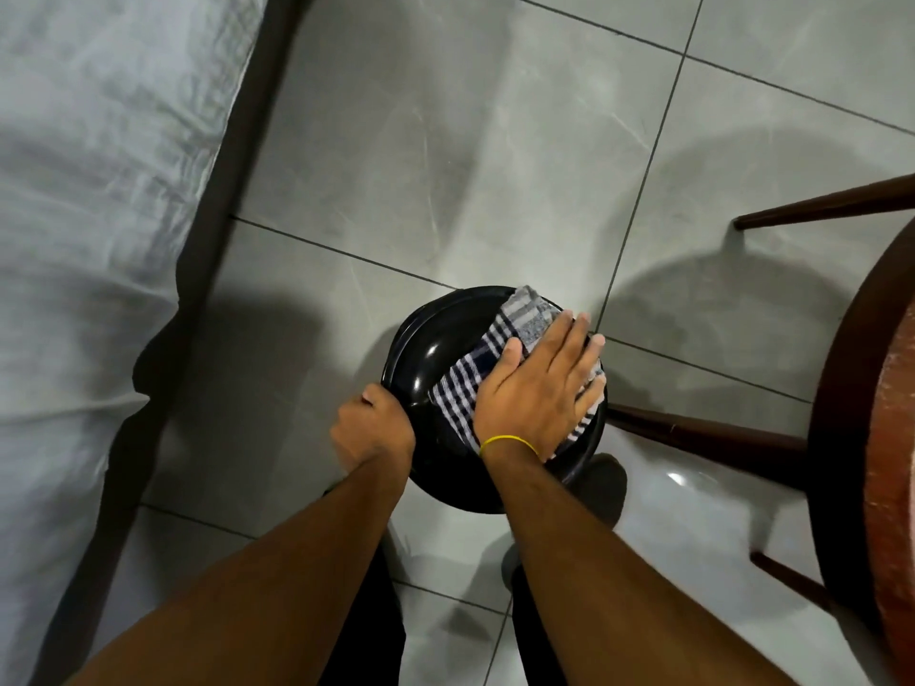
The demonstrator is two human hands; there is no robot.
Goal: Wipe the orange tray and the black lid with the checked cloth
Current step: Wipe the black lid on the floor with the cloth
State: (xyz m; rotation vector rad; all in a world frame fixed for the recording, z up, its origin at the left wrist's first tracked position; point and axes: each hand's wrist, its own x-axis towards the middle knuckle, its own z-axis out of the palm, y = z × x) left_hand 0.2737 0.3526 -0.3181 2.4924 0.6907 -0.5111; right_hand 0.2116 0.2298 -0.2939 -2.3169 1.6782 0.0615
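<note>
A round, glossy black lid (435, 354) is held in the air in front of me, above the tiled floor. My left hand (372, 428) grips its left rim with closed fingers. The checked cloth (470, 383), dark blue, white and grey, lies across the lid's right half. My right hand (539, 383) presses flat on the cloth, fingers stretched toward the far rim, with a yellow band at the wrist. The orange tray is out of view.
A bed with a pale sheet (99, 190) and a dark frame (237, 156) fills the left side. A round wooden table (886, 438) with dark splayed legs (703, 433) stands at the right. Grey floor tiles (445, 141) lie between them.
</note>
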